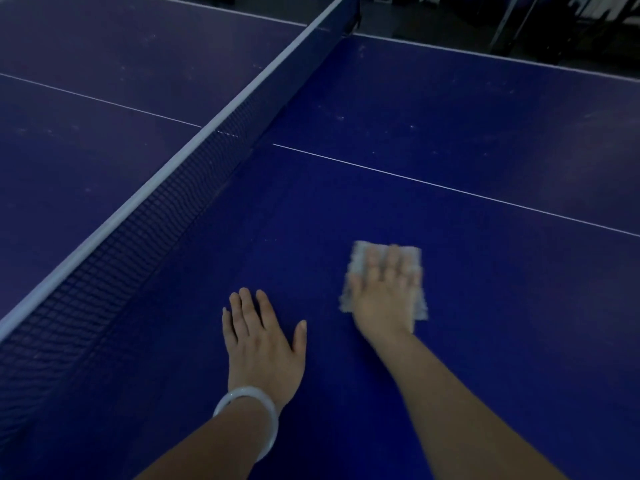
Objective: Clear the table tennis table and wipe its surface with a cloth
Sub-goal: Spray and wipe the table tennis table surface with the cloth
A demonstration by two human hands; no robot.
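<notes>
Right hand (384,296) flat, fingers straight, pressing grey cloth (417,303) onto blue surface (485,271); grip released, nothing clenched. Cloth and fingers blurred, probably mid-stroke. Cloth on near half, just short of white centre line (450,188). Left hand (263,341) palm-down on surface beside it, apart, fingers relaxed, holding nothing; pale bangle (266,410) on wrist. Net (194,168) running diagonally at left
</notes>
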